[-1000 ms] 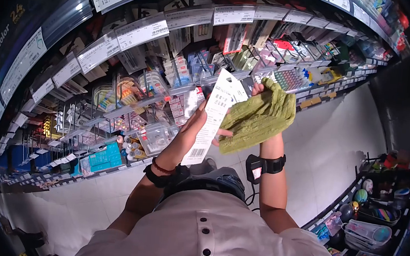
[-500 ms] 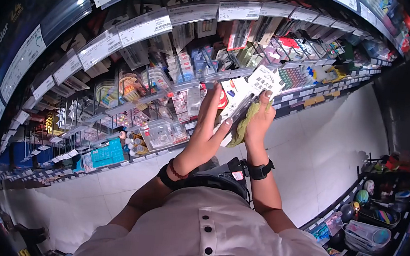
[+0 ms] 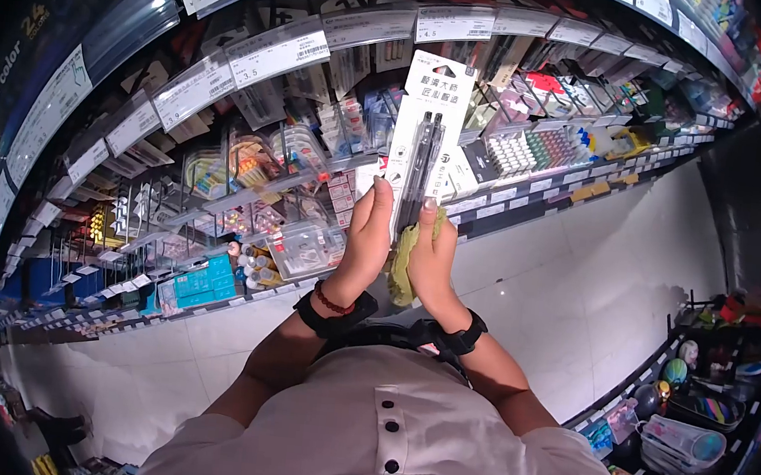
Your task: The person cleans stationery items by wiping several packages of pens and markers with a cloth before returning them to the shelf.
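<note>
A white blister card of pens (image 3: pixel 425 141) stands nearly upright in front of the shelf, its printed face toward me. Two dark pens show through its clear window. My left hand (image 3: pixel 367 241) grips the lower left edge, thumb pointing up along it. At the lower right, my right hand (image 3: pixel 430 259) pinches the card with the thumb on its front. A crumpled yellow-green cloth (image 3: pixel 404 267) hangs from the right hand, below the card.
Curved store shelves (image 3: pixel 256 198) hold hanging stationery packs behind price labels (image 3: pixel 278 49). A turquoise box (image 3: pixel 203 286) sits on the lower shelf at left. To the right is pale tiled floor (image 3: pixel 569 274), with another rack holding a pencil case (image 3: pixel 705 402).
The pen card has turned from tilted to nearly upright and moved left, facing me. My left hand, earlier spread beside the card, now grips its edge. The cloth has come along with my right hand.
</note>
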### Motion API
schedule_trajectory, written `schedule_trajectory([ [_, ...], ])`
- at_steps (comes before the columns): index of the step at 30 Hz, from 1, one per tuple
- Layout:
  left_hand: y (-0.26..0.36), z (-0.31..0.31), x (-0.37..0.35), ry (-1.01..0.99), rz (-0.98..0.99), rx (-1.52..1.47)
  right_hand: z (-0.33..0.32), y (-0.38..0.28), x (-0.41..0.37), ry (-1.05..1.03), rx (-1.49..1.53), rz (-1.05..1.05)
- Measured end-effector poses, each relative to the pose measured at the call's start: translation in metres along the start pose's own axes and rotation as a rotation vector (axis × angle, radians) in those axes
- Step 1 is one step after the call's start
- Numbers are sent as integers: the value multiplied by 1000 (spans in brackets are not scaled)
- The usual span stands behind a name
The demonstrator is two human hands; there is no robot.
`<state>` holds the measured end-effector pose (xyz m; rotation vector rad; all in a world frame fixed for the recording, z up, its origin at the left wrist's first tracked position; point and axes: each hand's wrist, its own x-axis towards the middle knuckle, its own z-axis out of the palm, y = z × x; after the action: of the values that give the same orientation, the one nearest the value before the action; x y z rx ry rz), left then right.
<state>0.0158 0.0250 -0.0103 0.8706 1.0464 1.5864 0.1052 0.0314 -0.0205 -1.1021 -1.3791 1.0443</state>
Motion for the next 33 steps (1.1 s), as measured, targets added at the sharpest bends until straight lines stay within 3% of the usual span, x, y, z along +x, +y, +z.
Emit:
schedule_trajectory([
  [3,-15,-16,4,74,-56,-65,-16,1,10,-130,-220,-84],
  [7,37,-22,16,-64,30,-318,-36,5,12,-476,-414,-92],
  [13,48,-44,13,104,128,-263,-26,46,3,-485,-437,-271],
  [15,51,-49,15,237,220,-244,-23,60,8,-515,-472,-148],
  [20,97,-95,37,341,463,47,-26,129,33,-506,-601,164],
  [23,105,-132,68,567,740,404,-22,173,41,-374,-698,242],
  [26,106,-162,91,600,766,125,-3,253,49,-356,-609,246],
  [27,102,-182,98,569,737,224,9,299,52,-374,-453,420],
  [30,100,-199,102,493,576,562,41,305,57,-444,-46,894],
  [31,103,-192,100,477,522,245,48,321,57,-456,105,928],
  [33,104,-188,101,490,502,241,68,365,55,-488,413,984],
])
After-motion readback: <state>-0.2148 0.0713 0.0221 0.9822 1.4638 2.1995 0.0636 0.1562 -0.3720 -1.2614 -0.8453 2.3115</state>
